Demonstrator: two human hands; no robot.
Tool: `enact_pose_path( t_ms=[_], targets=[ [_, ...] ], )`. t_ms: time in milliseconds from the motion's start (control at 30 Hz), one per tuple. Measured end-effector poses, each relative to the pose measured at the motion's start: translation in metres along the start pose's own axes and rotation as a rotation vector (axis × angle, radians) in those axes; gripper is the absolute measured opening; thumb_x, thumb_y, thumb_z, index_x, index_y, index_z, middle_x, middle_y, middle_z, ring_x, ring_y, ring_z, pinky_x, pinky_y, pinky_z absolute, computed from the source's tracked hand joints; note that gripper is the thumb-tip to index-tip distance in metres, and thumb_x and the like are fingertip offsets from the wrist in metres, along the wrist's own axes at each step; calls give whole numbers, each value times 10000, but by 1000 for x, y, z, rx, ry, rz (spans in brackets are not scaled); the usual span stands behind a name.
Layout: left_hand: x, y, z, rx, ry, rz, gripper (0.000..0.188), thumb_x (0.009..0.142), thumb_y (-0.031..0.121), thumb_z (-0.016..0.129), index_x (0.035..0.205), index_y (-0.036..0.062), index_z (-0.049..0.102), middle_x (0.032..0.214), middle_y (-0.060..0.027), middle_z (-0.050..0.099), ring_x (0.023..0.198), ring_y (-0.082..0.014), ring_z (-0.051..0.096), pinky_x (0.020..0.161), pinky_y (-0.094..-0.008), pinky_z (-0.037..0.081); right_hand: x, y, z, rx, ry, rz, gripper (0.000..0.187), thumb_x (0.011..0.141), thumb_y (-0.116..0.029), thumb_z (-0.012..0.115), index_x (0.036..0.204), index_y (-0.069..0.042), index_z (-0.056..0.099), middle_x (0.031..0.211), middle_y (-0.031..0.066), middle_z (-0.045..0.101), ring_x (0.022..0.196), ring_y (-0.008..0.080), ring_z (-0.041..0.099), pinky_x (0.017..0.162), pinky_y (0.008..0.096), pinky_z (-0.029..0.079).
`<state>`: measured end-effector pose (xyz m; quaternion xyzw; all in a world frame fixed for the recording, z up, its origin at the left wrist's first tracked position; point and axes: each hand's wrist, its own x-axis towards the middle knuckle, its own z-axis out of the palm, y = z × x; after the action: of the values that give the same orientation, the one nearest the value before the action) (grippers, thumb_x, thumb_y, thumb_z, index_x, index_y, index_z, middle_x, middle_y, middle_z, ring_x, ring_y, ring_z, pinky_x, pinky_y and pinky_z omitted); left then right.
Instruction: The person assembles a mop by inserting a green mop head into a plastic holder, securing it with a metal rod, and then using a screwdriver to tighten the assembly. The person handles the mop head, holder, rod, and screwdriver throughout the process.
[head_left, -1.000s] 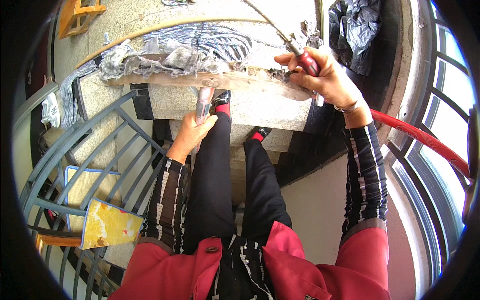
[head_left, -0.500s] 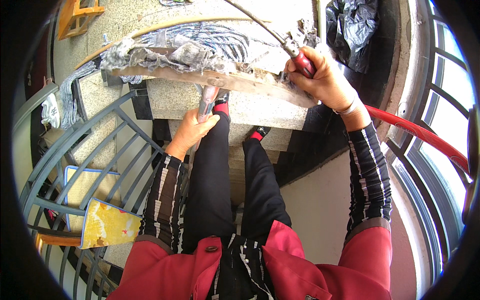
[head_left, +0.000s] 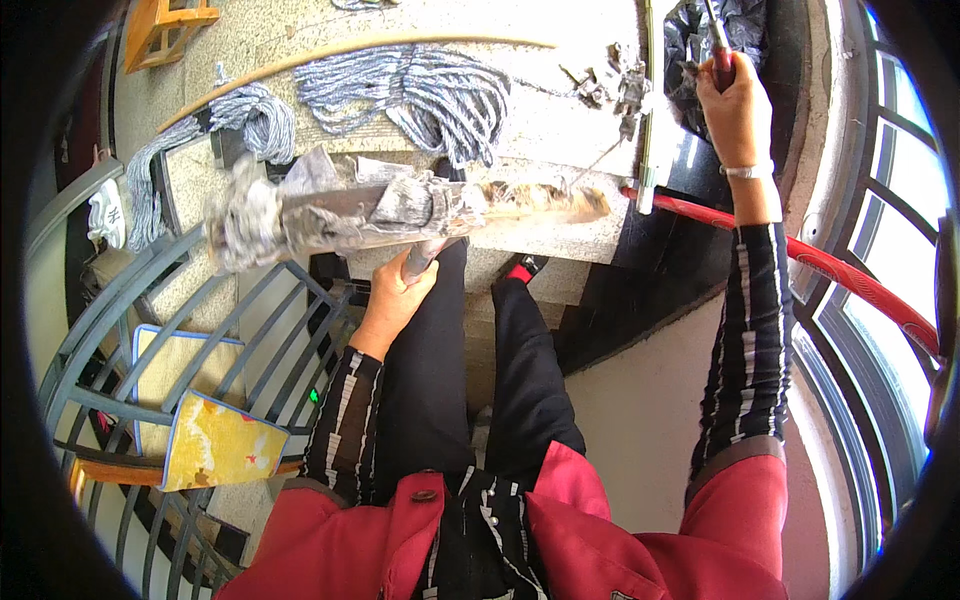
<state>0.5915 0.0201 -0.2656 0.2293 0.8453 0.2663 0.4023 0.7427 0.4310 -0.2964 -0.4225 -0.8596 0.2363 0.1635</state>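
Observation:
My left hand [head_left: 392, 300] grips a metal handle [head_left: 421, 257] that carries a worn mop head [head_left: 340, 212], a flat bar wrapped in frayed grey strands, held level over the stone ledge [head_left: 560, 235]. My right hand [head_left: 737, 100] is raised at the upper right, shut on a red-handled tool [head_left: 720, 55]. A thin wire [head_left: 598, 160] runs up from the bar's right end toward small metal scraps [head_left: 615, 85]. Bundles of grey-white mop yarn [head_left: 425, 92] lie on the ledge beyond the bar.
A long wooden stick [head_left: 350, 47] lies across the ledge, and a pale rod [head_left: 647, 110] stands at its right. A red pipe [head_left: 860, 285] curves along the right. A grey metal railing [head_left: 150, 330] curves at left above a yellow book [head_left: 215, 445]. A black bag [head_left: 700, 35] sits at top.
My right hand has lifted away from the bar's right end, up and to the right, with the tool. The mop head has come nearer and lower in view.

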Motion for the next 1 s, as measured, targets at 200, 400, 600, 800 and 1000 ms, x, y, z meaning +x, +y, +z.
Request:
enact_pose_path(
  t_ms=[200, 400, 600, 800, 1000],
  targets=[
    [7, -12, 0, -34, 12, -109, 174, 818, 135, 698, 835, -8, 602, 658, -107, 601, 624, -114, 556, 612, -316, 472, -3, 5, 30, 43, -101, 9, 225, 829, -215, 684, 947, -51, 583, 779, 166, 646, 706, 328, 650, 639, 378, 513],
    [18, -7, -1, -60, 84, -16, 190, 831, 155, 699, 825, -5, 598, 666, -95, 596, 642, -110, 555, 619, -312, 469, -31, -1, 31, 130, -115, 24, 226, 792, -158, 703, 956, -36, 609, 857, 146, 642, 750, 309, 631, 705, 354, 504],
    [24, 5, 11, -59, 175, 90, 229, 850, 182, 691, 771, -4, 584, 616, -50, 541, 594, -94, 488, 571, -303, 436, -103, -38, 22, 738, -114, 584, 205, 803, -179, 738, 802, -27, 601, 681, 3, 583, 608, 79, 517, 594, 242, 451],
    [23, 7, 19, 7, 147, 110, 257, 862, 227, 684, 810, -18, 623, 615, -28, 546, 602, -93, 489, 578, -319, 442, -138, -91, 36, 1616, -138, 1085, 185, 895, -177, 654, 1005, -48, 579, 972, 131, 671, 908, 254, 679, 791, 375, 568],
    [15, 13, 22, -72, 168, 133, 255, 848, 230, 694, 832, -16, 629, 660, -40, 579, 641, -94, 522, 610, -311, 455, -127, -99, 43, 1810, -42, 1111, 42, 883, -131, 658, 898, -107, 626, 769, 42, 651, 687, 180, 663, 718, 378, 572]
  ],
)
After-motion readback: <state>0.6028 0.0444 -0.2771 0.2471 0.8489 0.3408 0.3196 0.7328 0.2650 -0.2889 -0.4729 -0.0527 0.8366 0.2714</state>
